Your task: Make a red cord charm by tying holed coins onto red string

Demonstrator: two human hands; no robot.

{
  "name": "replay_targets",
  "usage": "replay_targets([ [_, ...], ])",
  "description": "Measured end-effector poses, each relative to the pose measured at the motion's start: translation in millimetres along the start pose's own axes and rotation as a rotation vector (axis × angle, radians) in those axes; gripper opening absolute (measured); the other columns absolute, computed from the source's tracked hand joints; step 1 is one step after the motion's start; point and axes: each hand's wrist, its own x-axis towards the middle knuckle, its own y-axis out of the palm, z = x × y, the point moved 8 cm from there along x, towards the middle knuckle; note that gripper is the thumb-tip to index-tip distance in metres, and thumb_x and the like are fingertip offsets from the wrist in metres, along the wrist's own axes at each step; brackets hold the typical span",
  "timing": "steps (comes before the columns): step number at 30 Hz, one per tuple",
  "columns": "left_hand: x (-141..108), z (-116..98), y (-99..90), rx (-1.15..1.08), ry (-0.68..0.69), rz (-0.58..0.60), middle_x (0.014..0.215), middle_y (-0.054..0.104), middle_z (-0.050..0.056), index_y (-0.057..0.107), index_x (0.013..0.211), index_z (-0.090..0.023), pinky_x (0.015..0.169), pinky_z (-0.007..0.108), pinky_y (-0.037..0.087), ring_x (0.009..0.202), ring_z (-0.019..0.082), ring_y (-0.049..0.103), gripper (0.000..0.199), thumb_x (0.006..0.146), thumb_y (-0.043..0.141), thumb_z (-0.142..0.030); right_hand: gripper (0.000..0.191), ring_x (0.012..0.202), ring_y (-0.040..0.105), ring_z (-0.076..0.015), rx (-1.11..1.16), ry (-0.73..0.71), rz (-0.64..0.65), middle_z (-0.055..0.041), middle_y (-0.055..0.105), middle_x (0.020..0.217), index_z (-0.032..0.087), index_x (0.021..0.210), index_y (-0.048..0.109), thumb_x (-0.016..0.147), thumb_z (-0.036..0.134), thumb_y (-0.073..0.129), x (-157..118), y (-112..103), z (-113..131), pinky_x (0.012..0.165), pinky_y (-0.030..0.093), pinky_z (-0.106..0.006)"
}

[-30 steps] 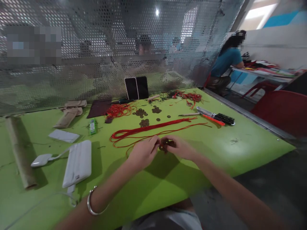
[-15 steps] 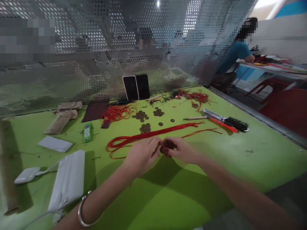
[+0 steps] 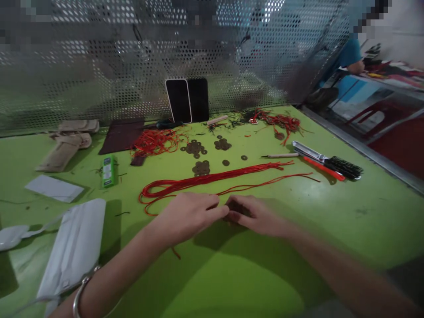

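Note:
My left hand [image 3: 188, 217] is closed, its thumb and fingertips meeting the fingers of my right hand. What it pinches is hidden behind the fingers. Below my left wrist a loose red cord end [image 3: 176, 253] pokes out. My right hand [image 3: 256, 214] is curled around brown coins [image 3: 236, 206], mostly covered by the fingers. Just beyond both hands lies a looped bundle of red cords [image 3: 205, 179]. Past it are small piles of holed brown coins [image 3: 201, 168], with a single coin [image 3: 244, 157] to the right.
Red thread scraps [image 3: 155, 142], a green box [image 3: 107, 171] and a white case [image 3: 74, 247] lie on the left. A brush [image 3: 344, 167], an orange tool [image 3: 324, 168] and a thin pointed tool [image 3: 281, 155] are on the right. Two phones [image 3: 180, 100] lean on the perforated metal screen [image 3: 232, 57].
The view has tilted down and shifted slightly. My left fingers have stretched over to touch my right fingertips, covering more of the coins. A red cord end now shows below my left wrist.

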Motion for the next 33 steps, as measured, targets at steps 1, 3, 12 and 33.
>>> replay_targets([
  [1,-0.1,-0.5,-1.2,-0.006,0.001,-0.017,0.072,0.057,0.000,0.059,0.095,-0.020,0.051,0.023,0.032,0.059,0.010,0.049,0.026,0.095,0.033,-0.021,0.017,0.063,0.051,-0.0119,-0.006,-0.007,-0.001,-0.0014,0.059,0.074,0.017,0.086,0.054,0.088,0.033,0.048,-0.4,-0.1,1.3,0.056,0.037,-0.024],
  [3,0.5,0.2,-2.6,-0.047,-0.029,-0.060,0.072,0.058,0.000,0.060,0.090,-0.019,0.053,0.023,0.035,0.061,0.011,0.051,0.027,0.096,0.033,-0.023,0.016,0.061,0.049,-0.0112,-0.020,-0.011,-0.012,-0.0002,0.058,0.071,0.018,0.084,0.053,0.087,0.033,0.050,-1.5,-0.5,3.7,0.054,0.037,-0.023],
  [12,3.0,14.2,12.4,-0.241,-0.307,0.004,0.077,0.063,0.001,0.057,0.088,-0.017,0.056,0.024,0.037,0.065,0.013,0.057,0.026,0.095,0.037,-0.031,0.016,0.057,0.046,-0.0094,0.037,-0.023,-0.083,0.0017,0.054,0.064,0.018,0.077,0.052,0.088,0.030,0.049,-4.4,-3.8,6.1,0.052,0.034,-0.022],
  [33,-2.9,15.2,23.5,-1.234,-0.617,-0.028,0.061,0.052,-0.004,0.063,0.076,-0.016,0.046,0.016,0.031,0.051,0.006,0.039,0.022,0.083,0.055,-0.035,0.030,0.055,0.046,-0.0074,0.536,-0.110,-0.030,0.0018,0.048,0.064,0.017,0.079,0.050,0.093,0.042,0.043,-12.9,2.8,11.6,0.050,0.037,-0.020],
])
